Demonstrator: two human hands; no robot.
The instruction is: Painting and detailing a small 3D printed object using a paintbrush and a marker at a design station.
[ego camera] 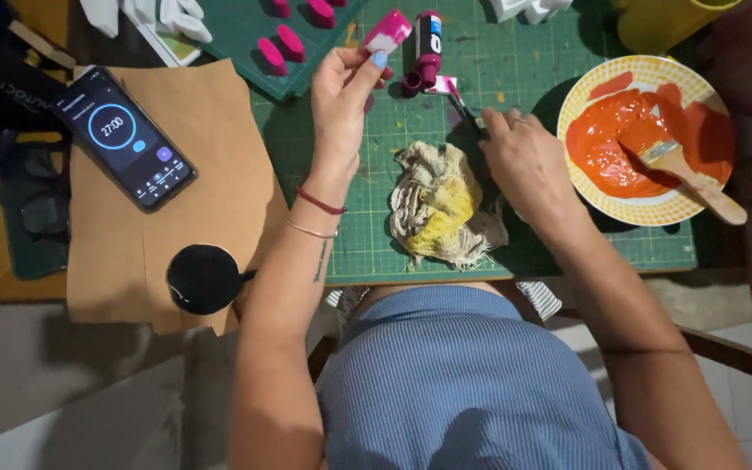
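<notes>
My left hand [341, 91] is raised over the green cutting mat [515, 52] and pinches a small block [387, 31], part white and part magenta. My right hand [524, 161] holds a thin paintbrush [457, 97] whose magenta tip points toward an open magenta paint bottle [428, 43] lying on the mat. A crumpled rag [441, 204] stained yellow lies between my two forearms.
A yellow-rimmed plate [585, 91] of orange paint with a flat wooden brush [689, 178] sits at right. Magenta painted blocks [282, 45] lie at the mat's far left. A phone [124, 135] showing a timer rests on brown paper [211, 165], near a black round object [204, 278].
</notes>
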